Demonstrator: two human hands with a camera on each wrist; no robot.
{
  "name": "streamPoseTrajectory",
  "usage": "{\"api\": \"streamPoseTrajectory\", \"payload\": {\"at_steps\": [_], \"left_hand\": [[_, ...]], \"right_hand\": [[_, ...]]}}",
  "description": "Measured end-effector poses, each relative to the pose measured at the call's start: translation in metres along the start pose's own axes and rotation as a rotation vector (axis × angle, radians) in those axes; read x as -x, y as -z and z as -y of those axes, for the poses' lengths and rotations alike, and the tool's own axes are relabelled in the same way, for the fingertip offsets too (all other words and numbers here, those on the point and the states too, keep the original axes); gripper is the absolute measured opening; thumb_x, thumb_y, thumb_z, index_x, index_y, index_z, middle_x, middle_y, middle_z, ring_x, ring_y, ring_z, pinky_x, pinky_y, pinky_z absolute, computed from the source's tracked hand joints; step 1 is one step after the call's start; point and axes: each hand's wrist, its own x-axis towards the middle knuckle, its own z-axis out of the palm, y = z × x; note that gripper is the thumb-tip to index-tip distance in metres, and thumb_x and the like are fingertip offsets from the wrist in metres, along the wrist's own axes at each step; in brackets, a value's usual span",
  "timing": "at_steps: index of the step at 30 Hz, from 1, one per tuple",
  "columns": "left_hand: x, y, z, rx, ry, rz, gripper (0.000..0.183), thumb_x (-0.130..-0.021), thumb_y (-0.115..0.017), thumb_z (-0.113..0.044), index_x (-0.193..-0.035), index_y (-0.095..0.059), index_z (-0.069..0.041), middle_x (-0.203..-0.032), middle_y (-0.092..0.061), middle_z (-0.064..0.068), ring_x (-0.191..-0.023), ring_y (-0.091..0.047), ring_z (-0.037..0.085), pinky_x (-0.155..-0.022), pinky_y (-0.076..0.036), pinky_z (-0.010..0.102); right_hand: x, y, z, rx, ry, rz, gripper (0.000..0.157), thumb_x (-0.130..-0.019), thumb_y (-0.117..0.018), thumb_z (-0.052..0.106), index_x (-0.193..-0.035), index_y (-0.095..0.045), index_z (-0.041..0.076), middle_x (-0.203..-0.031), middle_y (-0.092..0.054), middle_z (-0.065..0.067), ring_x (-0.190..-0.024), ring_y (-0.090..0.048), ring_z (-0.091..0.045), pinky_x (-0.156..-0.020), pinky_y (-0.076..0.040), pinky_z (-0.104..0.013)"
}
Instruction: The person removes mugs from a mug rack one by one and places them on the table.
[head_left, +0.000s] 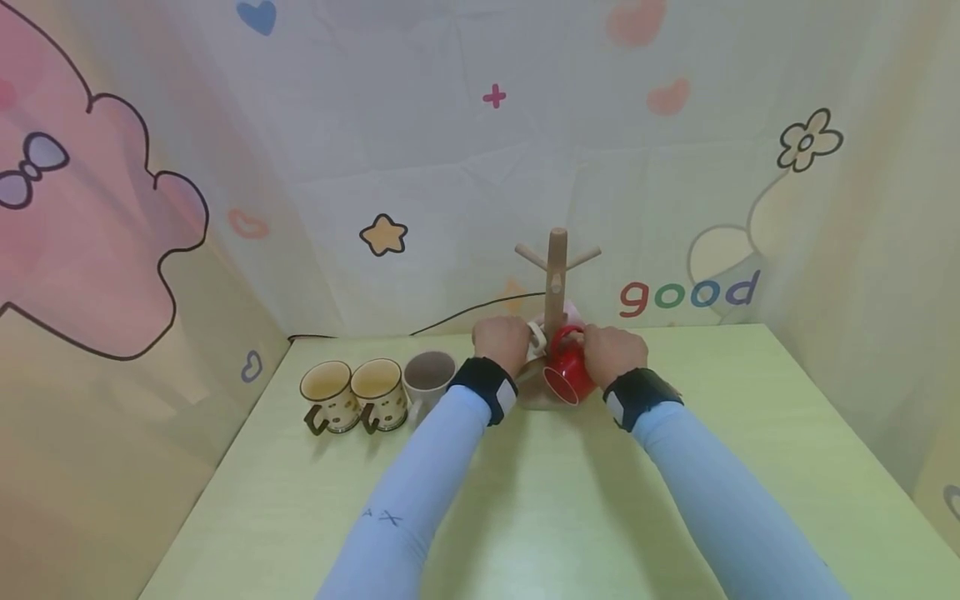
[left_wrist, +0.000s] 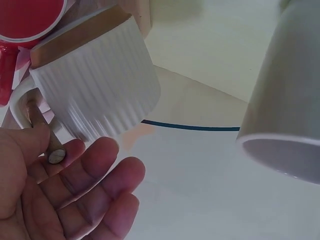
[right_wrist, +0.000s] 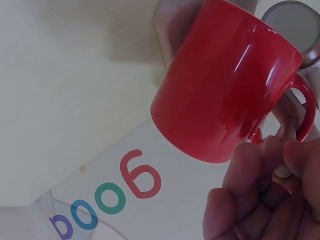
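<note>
A wooden mug rack [head_left: 556,275] stands near the back of the table, its upper pegs bare. On a lower left peg hangs a white ribbed mug [left_wrist: 97,77] with a brown rim, tilted. My left hand [head_left: 501,343] pinches that peg's tip [left_wrist: 57,156] between thumb and finger, beside the mug's handle. A glossy red mug [right_wrist: 225,82] hangs by its handle on a lower right peg, mouth tipped down to the front. With curled fingers, my right hand [head_left: 617,358] pinches the end of this peg [right_wrist: 283,171]. Something pink [head_left: 572,315] shows behind the post, mostly hidden.
Two cream mugs with brown handles, the outer mug [head_left: 330,396] and the inner mug [head_left: 379,393], stand upright at the left. Beside them is a white mug [head_left: 429,372], partly behind my left forearm. A printed curtain [head_left: 450,183] hangs behind the table [head_left: 540,500].
</note>
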Motion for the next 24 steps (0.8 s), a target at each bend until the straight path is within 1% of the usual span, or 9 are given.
{"api": "streamPoseTrajectory", "payload": {"at_steps": [6,11,15,18,20,21,22,24], "left_hand": [[0.002,0.002,-0.001,0.000,-0.021,-0.048,0.022,-0.103,-0.054,-0.024,-0.091,-0.071,-0.018,-0.072,-0.063,-0.004,-0.058,-0.057,0.011,-0.045,-0.043,0.030],[0.005,-0.001,0.000,0.003,-0.036,-0.054,0.021,-0.103,-0.053,-0.025,-0.096,-0.072,-0.021,-0.076,-0.064,-0.005,-0.062,-0.058,0.011,-0.046,-0.043,0.029],[0.007,-0.004,0.003,0.008,-0.046,-0.049,0.019,-0.102,-0.055,-0.022,-0.098,-0.074,-0.024,-0.080,-0.065,-0.005,-0.066,-0.060,0.011,-0.049,-0.045,0.030],[0.012,-0.002,0.007,0.013,-0.061,-0.060,0.017,-0.100,-0.059,-0.020,-0.100,-0.075,-0.026,-0.083,-0.067,-0.005,-0.068,-0.062,0.012,-0.052,-0.048,0.031],[0.015,0.000,0.010,0.029,-0.062,-0.071,0.017,-0.098,-0.061,-0.020,-0.102,-0.075,-0.028,-0.083,-0.067,-0.004,-0.069,-0.062,0.013,-0.054,-0.050,0.033],[0.017,0.002,0.012,0.043,-0.059,-0.078,0.016,-0.098,-0.062,-0.020,-0.101,-0.076,-0.026,-0.083,-0.068,-0.003,-0.069,-0.063,0.014,-0.055,-0.051,0.033],[0.019,0.003,0.014,0.056,-0.056,-0.086,0.017,-0.097,-0.063,-0.020,-0.105,-0.076,-0.029,-0.082,-0.068,-0.003,-0.069,-0.063,0.014,-0.056,-0.052,0.033],[0.023,0.005,0.018,0.100,-0.034,-0.099,0.016,-0.099,-0.062,-0.026,-0.101,-0.077,-0.025,-0.079,-0.067,-0.002,-0.069,-0.063,0.015,-0.056,-0.052,0.034]], "right_hand": [[0.003,0.002,-0.004,-0.004,-0.008,0.006,0.024,-0.098,-0.063,0.020,-0.109,-0.065,-0.001,-0.076,-0.066,-0.014,-0.068,-0.062,-0.030,-0.060,-0.052,-0.041],[0.008,0.000,-0.007,-0.032,-0.006,0.010,0.023,-0.099,-0.063,0.019,-0.112,-0.063,0.001,-0.074,-0.065,-0.012,-0.066,-0.061,-0.029,-0.059,-0.051,-0.039],[0.011,0.000,-0.010,-0.059,-0.007,0.012,0.024,-0.099,-0.062,0.019,-0.116,-0.062,0.002,-0.078,-0.068,-0.012,-0.068,-0.061,-0.030,-0.062,-0.052,-0.042],[0.013,0.000,-0.012,-0.076,-0.021,0.016,0.024,-0.099,-0.061,0.020,-0.116,-0.061,0.004,-0.080,-0.068,-0.012,-0.070,-0.062,-0.031,-0.062,-0.052,-0.042],[0.014,0.000,-0.014,-0.092,-0.041,0.021,0.028,-0.099,-0.059,0.024,-0.117,-0.060,0.003,-0.079,-0.068,-0.012,-0.070,-0.062,-0.031,-0.062,-0.052,-0.042],[0.015,0.000,-0.015,-0.104,-0.054,0.025,0.031,-0.100,-0.058,0.026,-0.120,-0.060,0.002,-0.081,-0.068,-0.013,-0.072,-0.063,-0.032,-0.063,-0.053,-0.043],[0.016,0.000,-0.016,-0.110,-0.063,0.027,0.036,-0.100,-0.058,0.028,-0.124,-0.058,0.000,-0.083,-0.069,-0.014,-0.073,-0.064,-0.033,-0.063,-0.054,-0.044],[0.019,-0.001,-0.019,-0.136,-0.088,0.030,0.047,-0.101,-0.055,0.033,-0.132,-0.054,-0.003,-0.091,-0.070,-0.018,-0.079,-0.066,-0.036,-0.067,-0.056,-0.047]]}}
